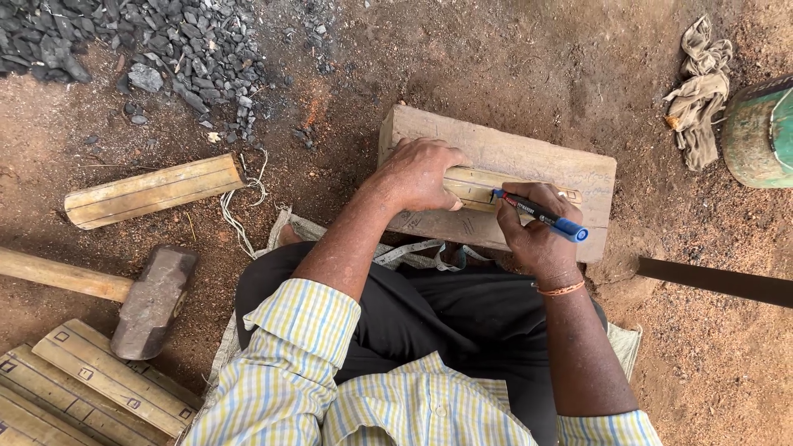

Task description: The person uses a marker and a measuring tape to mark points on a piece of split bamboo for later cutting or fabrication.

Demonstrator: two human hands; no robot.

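On the bare earth in front of the seated person lies a wooden block (529,165), and across its top rests a pale bamboo strip (475,186). Left hand (417,173) presses down flat on the strip's left part, fingers curled over its far edge, its grip closed on the strip and pinning it to the block. Right hand (537,239) holds a marker pen (541,215) with a blue cap end pointing right, its tip touching the strip just beside the left hand's fingers; the grip is narrow, pinched around the pen's barrel. An orange band circles the right wrist. A measuring tape (413,250) lies on the person's lap, near the block's near edge, over a woven sack (289,227) spread on the ground. Well apart to the left lies another bamboo piece (153,190), with a loose bit of string (244,211) beside its right end. Nearer the person on the left rests a sledgehammer (153,301), its head on the ground, and below it a stack of marked bamboo strips (91,384). A heap of dark charcoal (165,41) fills the upper left. At the upper right a crumpled rag (702,91) lies beside a green drum (760,132), and a flat dark blade (714,281) enters from the right edge.
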